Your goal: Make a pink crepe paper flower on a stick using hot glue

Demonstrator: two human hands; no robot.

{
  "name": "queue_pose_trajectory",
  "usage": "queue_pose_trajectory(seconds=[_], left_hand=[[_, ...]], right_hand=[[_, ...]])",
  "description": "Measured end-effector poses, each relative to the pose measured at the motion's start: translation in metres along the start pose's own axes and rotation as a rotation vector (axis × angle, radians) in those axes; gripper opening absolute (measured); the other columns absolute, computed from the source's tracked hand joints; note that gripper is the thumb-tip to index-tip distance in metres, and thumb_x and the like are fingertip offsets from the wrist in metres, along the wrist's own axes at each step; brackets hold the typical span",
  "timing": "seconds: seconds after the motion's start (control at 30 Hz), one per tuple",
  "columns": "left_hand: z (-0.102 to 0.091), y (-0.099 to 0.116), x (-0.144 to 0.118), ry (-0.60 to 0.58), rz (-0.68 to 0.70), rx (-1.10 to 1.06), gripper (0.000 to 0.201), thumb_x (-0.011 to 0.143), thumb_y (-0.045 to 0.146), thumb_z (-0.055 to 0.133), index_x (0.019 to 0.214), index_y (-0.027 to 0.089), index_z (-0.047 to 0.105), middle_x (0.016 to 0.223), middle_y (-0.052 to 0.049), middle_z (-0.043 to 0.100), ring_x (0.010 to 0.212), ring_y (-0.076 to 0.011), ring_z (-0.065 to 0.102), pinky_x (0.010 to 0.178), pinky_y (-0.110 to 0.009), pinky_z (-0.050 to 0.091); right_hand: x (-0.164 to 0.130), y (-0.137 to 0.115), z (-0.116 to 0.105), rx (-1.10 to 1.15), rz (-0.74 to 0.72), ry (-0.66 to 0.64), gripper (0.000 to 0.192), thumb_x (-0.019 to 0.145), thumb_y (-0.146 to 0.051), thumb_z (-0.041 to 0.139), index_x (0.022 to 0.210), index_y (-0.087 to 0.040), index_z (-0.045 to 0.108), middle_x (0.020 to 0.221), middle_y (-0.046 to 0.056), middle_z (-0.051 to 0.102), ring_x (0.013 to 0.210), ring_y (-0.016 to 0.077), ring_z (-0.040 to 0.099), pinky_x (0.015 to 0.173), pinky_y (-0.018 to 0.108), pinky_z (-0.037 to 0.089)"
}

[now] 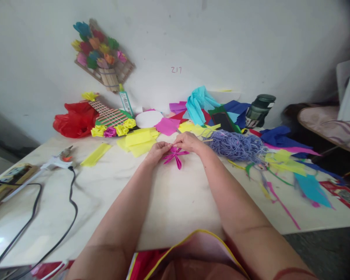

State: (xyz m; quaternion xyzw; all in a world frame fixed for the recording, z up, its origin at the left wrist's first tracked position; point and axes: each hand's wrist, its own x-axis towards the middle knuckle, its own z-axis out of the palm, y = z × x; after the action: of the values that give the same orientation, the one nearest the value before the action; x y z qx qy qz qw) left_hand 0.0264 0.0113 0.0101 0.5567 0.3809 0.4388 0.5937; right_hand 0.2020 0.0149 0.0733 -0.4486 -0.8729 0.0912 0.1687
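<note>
A magenta paper flower (177,156) with narrow folded petals hangs between my two hands, over the middle of the table (182,202). My left hand (160,151) pinches it at its upper left side. My right hand (190,141) has its fingertips closed at the top of the flower, close to the left fingers; a thin stick (205,140) seems to poke out past that hand. Just behind my hands lie yellow paper sheets (140,140) and a magenta paper piece (167,126).
Tangled purple yarn (237,146) lies right of my hands, among paper scraps. A glue gun (60,159) with a black cord (72,198) rests at left. Against the wall are a glue tube (125,102), a dark green jar (260,111) and a red plastic bag (74,119).
</note>
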Motion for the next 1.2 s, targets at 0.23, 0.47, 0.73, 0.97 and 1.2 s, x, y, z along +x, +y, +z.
queue_pose_trajectory(seconds=[0.23, 0.47, 0.73, 0.97, 1.2], left_hand=[[0.001, 0.001, 0.001, 0.014, 0.009, -0.103, 0.036, 0.065, 0.043, 0.073, 0.071, 0.014, 0.053, 0.056, 0.002, 0.053, 0.046, -0.0071, 0.045, 0.045, -0.021, 0.030], [0.001, 0.000, 0.002, 0.019, 0.003, -0.038, 0.038, 0.067, 0.047, 0.070, 0.065, 0.016, 0.049, 0.053, 0.004, 0.047, 0.044, -0.0060, 0.040, 0.043, -0.021, 0.024], [0.001, 0.002, 0.001, 0.020, 0.003, 0.029, 0.039, 0.067, 0.049, 0.069, 0.062, 0.016, 0.049, 0.050, 0.005, 0.043, 0.042, -0.0054, 0.033, 0.043, -0.023, 0.020], [0.001, -0.003, 0.002, 0.062, 0.070, 0.137, 0.039, 0.068, 0.052, 0.066, 0.068, 0.015, 0.054, 0.053, 0.003, 0.048, 0.044, -0.0063, 0.037, 0.044, -0.022, 0.023], [0.003, -0.002, 0.002, 0.085, 0.089, 0.189, 0.038, 0.068, 0.050, 0.068, 0.071, 0.014, 0.058, 0.053, 0.003, 0.049, 0.044, -0.0057, 0.037, 0.044, -0.021, 0.024]], right_hand=[[0.003, 0.007, 0.005, 0.000, -0.027, 0.056, 0.018, 0.080, -0.026, 0.058, 0.084, -0.021, 0.075, 0.082, 0.002, 0.071, 0.074, 0.0126, 0.059, 0.064, 0.021, 0.035], [0.001, -0.004, 0.000, -0.065, -0.001, 0.041, 0.018, 0.081, -0.025, 0.057, 0.086, -0.023, 0.075, 0.086, 0.002, 0.070, 0.077, 0.0124, 0.057, 0.063, 0.022, 0.033], [0.001, -0.003, 0.002, -0.086, 0.015, 0.076, 0.018, 0.080, -0.026, 0.058, 0.087, -0.025, 0.074, 0.093, 0.001, 0.066, 0.081, 0.0132, 0.056, 0.062, 0.023, 0.033], [0.003, 0.002, 0.006, -0.022, 0.068, 0.072, 0.018, 0.076, -0.027, 0.060, 0.087, -0.024, 0.073, 0.099, 0.001, 0.065, 0.082, 0.0132, 0.056, 0.064, 0.022, 0.035], [0.003, 0.006, 0.007, 0.016, 0.075, -0.007, 0.021, 0.079, -0.029, 0.057, 0.090, -0.021, 0.072, 0.101, 0.003, 0.065, 0.086, 0.0127, 0.057, 0.070, 0.021, 0.038]])
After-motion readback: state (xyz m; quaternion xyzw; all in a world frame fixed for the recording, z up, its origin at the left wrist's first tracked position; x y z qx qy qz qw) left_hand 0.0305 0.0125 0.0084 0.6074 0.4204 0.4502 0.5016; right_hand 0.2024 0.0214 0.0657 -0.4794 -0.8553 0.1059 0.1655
